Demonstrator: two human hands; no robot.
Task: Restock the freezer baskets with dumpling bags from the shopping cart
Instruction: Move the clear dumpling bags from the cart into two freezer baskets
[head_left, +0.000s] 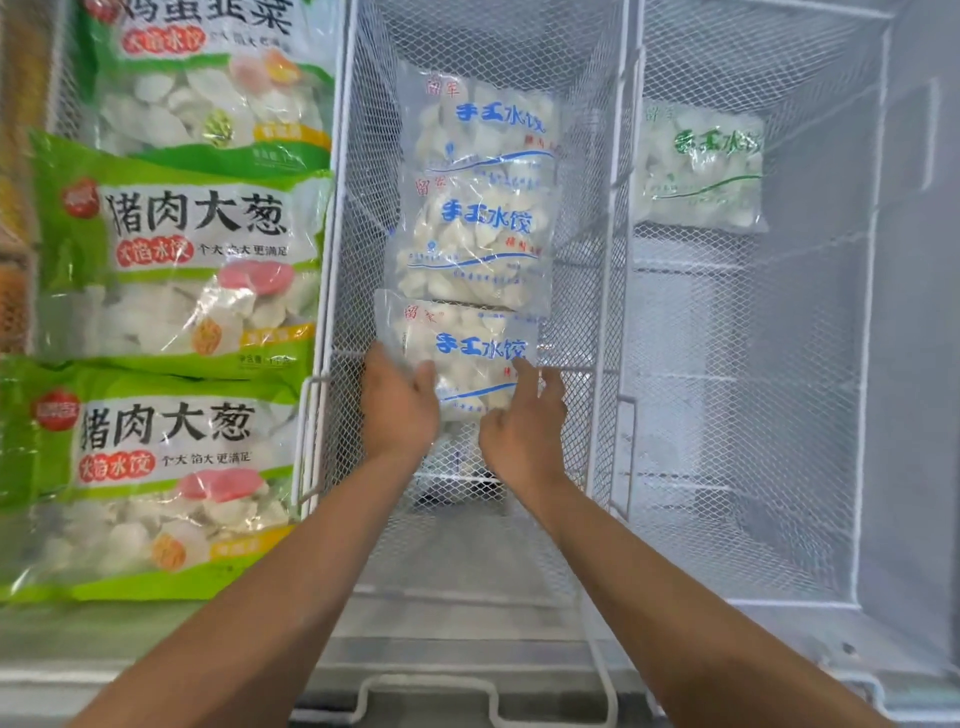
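A: Where is the bag right now?

B: The nearest blue-print dumpling bag (467, 358) sits low in the middle wire basket (605, 291), centre of the frame, overlapping the lower edge of a second blue-print bag (470, 244); a third blue-print bag (483, 130) lies above that. The left hand (397, 410) has its thumb on the bag's lower left edge, and the right hand (524, 421) touches the lower right corner with its fingers. Both hands look loosely spread on the bag, not wrapped round it.

A: So what might go wrong from here?

B: My guess is slippage. The film looks smooth and the dumplings inside are loose, so a light touch could let the bag slide down toward the bare mesh at the lower end and spoil the row. Pushing up too hard might ruck the bag above it.

A: Anything nearby to watch?

B: The right wire basket (878, 312) holds only one green-print bag (701, 171), upper right. The big green bags (182, 270) fill the left side. The wire rim crosses just by the wrists, so a sleeve-less forearm could catch there when pulling out. The shopping cart is not in view.
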